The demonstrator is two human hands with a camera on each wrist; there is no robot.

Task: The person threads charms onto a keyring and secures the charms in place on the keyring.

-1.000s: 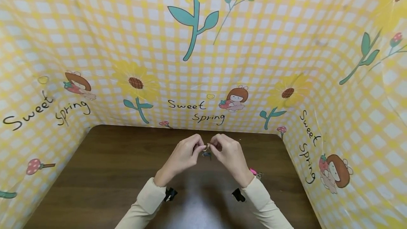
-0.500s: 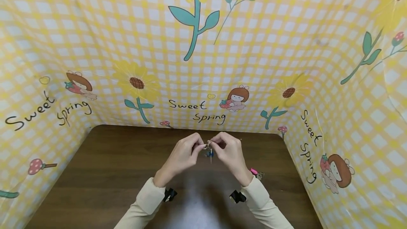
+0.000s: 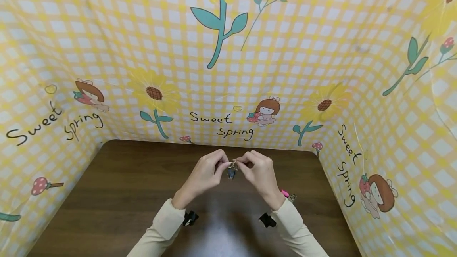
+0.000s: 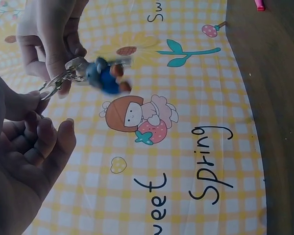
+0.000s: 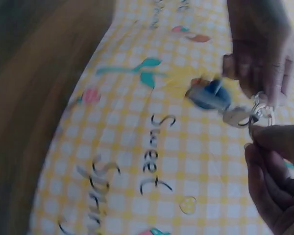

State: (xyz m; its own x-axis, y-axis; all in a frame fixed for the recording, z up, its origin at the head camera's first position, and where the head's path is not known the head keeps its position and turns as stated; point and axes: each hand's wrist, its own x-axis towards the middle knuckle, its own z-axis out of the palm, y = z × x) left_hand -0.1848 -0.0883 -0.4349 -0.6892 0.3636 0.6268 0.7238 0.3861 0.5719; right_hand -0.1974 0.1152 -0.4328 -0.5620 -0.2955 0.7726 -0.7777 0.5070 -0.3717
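Above the far part of the brown table, both hands meet at a metal key ring (image 5: 267, 117). My left hand (image 3: 204, 171) pinches one side of it between thumb and finger. From the other side my right hand (image 3: 258, 171) pinches it too, fingertips close to the left ones. Below the fingers dangle a small blue figure charm (image 4: 106, 77) with brown feet and a silver key (image 5: 236, 116), somewhat blurred in the right wrist view. The fingertips partly cover the ring.
A bright pink object (image 3: 284, 193) with a metal coil or rings (image 3: 292, 197) lies on the table (image 3: 118, 193) beside the right forearm. Yellow checked cloth (image 3: 221, 90) walls the table at the back and both sides. Black devices (image 3: 190, 218) sit under the wrists.
The charm and key have swung and turned beneath the fingers; the key hung edge-on half a second ago. Both hands keep their pinch in nearly the same place.
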